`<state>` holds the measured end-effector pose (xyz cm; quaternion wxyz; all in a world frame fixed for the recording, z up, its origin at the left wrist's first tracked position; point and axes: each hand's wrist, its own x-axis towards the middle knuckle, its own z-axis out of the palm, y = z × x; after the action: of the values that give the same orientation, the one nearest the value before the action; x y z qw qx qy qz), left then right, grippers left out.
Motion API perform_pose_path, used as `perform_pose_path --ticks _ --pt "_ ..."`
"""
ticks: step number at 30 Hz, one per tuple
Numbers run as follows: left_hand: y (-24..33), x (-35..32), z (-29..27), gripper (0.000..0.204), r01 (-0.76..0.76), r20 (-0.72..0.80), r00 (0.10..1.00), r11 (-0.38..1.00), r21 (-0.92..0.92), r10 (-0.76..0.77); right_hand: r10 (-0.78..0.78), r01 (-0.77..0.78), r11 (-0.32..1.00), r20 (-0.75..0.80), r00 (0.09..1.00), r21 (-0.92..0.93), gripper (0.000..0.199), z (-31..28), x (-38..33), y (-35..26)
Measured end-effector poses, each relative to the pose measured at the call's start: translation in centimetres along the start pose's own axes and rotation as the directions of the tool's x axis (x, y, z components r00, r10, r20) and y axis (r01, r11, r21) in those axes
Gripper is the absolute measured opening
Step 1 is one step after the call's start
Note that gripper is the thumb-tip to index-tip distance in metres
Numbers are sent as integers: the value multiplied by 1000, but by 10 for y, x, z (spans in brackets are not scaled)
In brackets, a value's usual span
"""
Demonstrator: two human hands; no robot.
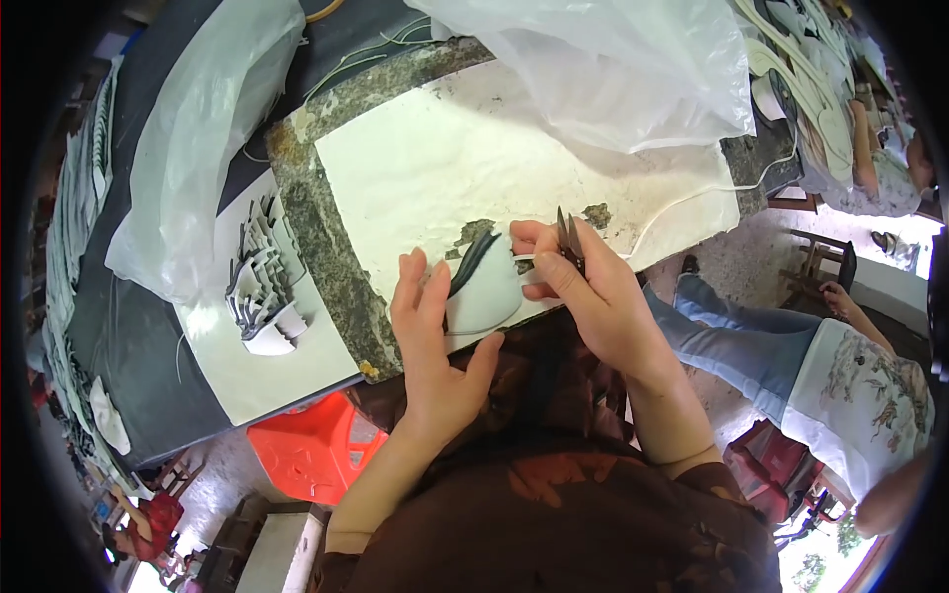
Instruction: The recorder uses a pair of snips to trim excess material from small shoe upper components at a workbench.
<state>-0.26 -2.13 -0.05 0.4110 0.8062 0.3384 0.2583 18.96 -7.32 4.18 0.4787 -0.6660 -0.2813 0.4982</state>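
Closest to you, at the near edge of the slab [321,262], your left hand [430,356] has its fingers spread apart, the thumb by the lower edge of a white curved piece [492,301]; you cannot tell here whether that thumb presses on it. Your right hand [608,306] is clamped on small dark scissors [568,237], blades pointing up and away from you, while its thumb and forefinger come together around a narrow white strip [526,258] at the piece's right side.

The piece lies between your hands, to the right of your left fingers and left of your right ones; your right fingers are the nearer at its upper right side. A dark band [474,265] on it runs slantwise, from lower left up toward the slab's far right corner.

Beyond, a worn white sheet [395,178] covers the slab's middle. Left of the slab, a cluster of similar white-and-dark pieces [262,296] sits on a pale board [257,385] along the near side of the dark desk [129,356]. Farther off, a clear plastic bag [613,74] drapes over the slab's far edge.
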Motion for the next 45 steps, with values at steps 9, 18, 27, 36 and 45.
perform_pose_path --ticks 9,18,27,36,45 --pt "1 1 3 78 36 -54 998 997 -75 -40 -17 24 996 85 996 -81 21 -2 -2 2" --pt "-8 0 -21 74 -21 50 999 996 92 17 -38 43 995 60 997 -95 21 -18 13 -11" --pt "0 -5 -27 71 86 56 994 993 78 -90 -79 108 973 144 986 -203 28 -5 27 -6" --pt "-12 9 -27 40 -48 180 982 999 -13 50 -112 115 992 70 991 -49 21 -16 33 -8" --pt "-15 -5 -31 34 -185 69 983 943 278 173 144 -131 989 254 956 -67 10 -27 15 -38"
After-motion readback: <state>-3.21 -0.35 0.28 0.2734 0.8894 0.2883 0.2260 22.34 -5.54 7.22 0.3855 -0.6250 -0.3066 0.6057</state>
